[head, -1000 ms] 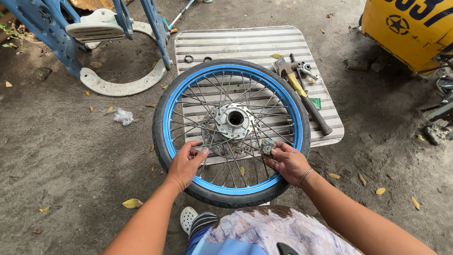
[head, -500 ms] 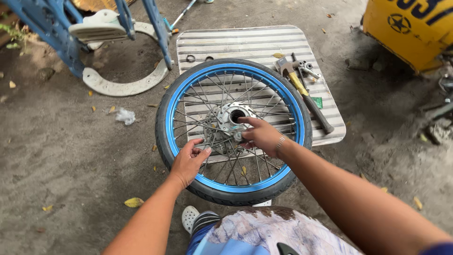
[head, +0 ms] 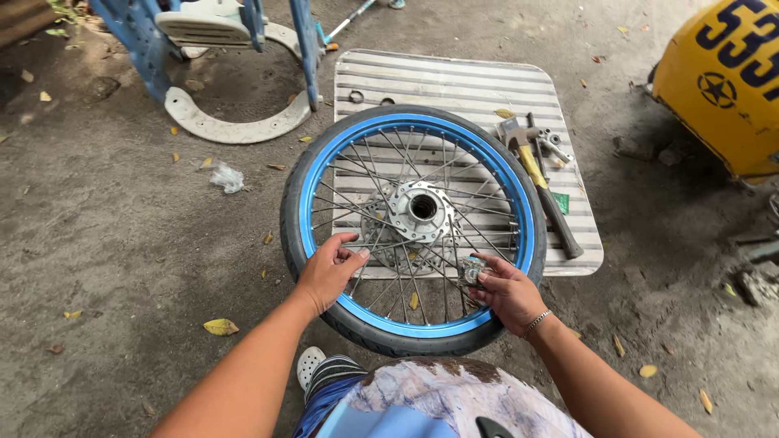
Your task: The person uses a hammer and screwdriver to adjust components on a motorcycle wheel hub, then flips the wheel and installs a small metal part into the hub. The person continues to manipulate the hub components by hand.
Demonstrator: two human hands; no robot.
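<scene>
On the near rim of the spoked wheel (head: 414, 231), my left hand (head: 329, 272) is wrapped around the blue rim and tyre, fingers closed on it. My right hand (head: 507, 290) pinches a small metal part (head: 471, 272) against the spokes. The wheel lies flat on a striped board (head: 454, 77), with a hammer (head: 540, 182) beside it.

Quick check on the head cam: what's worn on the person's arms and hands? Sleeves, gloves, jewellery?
Both forearms are bare, with no sleeves in view, and there are no gloves on either hand. The left hand shows no jewellery. The right hand has a thin silver-coloured chain bracelet at the wrist. No rings or markings that I can make out.
</scene>
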